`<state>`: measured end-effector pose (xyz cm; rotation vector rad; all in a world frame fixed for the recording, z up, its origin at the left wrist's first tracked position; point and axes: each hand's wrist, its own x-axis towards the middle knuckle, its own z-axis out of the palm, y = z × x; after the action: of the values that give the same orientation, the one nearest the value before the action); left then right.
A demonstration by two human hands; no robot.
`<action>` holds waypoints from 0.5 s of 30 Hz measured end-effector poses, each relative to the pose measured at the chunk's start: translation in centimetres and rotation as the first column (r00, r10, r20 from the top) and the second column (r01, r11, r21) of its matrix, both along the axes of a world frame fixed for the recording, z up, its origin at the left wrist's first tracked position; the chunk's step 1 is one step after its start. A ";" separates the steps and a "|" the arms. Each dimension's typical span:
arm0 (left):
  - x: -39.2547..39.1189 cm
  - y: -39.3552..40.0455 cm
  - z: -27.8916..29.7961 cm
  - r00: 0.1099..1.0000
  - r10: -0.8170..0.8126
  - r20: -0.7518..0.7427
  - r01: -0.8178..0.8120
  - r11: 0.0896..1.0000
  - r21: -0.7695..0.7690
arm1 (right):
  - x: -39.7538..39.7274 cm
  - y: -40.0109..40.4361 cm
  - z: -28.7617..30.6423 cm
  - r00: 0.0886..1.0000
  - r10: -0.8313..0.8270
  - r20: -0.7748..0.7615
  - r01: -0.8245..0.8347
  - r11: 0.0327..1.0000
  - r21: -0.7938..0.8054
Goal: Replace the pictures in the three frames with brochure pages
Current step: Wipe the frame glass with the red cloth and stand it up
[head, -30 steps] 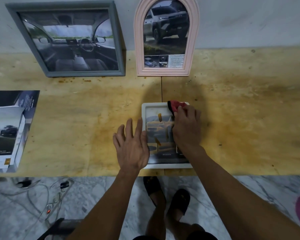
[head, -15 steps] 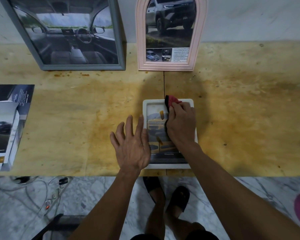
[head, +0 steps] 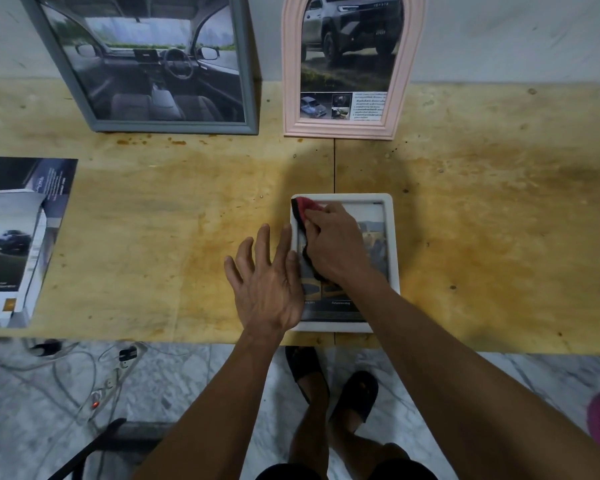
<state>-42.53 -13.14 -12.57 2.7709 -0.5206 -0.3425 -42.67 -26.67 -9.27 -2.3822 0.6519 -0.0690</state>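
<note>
The white frame [head: 392,237] lies flat at the plywood table's [head: 153,237] near edge. The right hand [head: 333,244] clutches a red cloth [head: 303,207] on its glass; the left hand [head: 265,282], fingers straight, steadies its left side.

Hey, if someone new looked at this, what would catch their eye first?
Probably the right hand pressing a red cloth onto the white frame lying flat at the table's near edge, with the left hand spread flat beside it. Behind, a grey frame and an arched pink frame lean on the wall, both showing car pictures. Brochures lie far left.
</note>
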 end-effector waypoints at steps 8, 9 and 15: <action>0.0 0.1 0.1 1.000 0.006 0.014 -0.007 1.000 0.007 | -3.3 0.8 1.2 0.964 0.231 -0.132 -0.226 0.973 0.053; 0.0 0.1 0.1 1.000 0.007 0.012 -0.007 1.000 0.005 | -3.7 0.8 1.3 0.958 0.252 -0.136 -0.246 0.967 0.060; -0.1 0.1 0.4 1.000 0.008 0.001 -0.008 1.000 -0.024 | -6.2 0.8 1.3 0.909 0.396 -0.128 -0.392 0.918 0.057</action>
<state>-42.67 -13.05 -12.21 2.7495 -0.5100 -0.3300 -48.87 -25.88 -7.96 -2.4572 0.2175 0.2799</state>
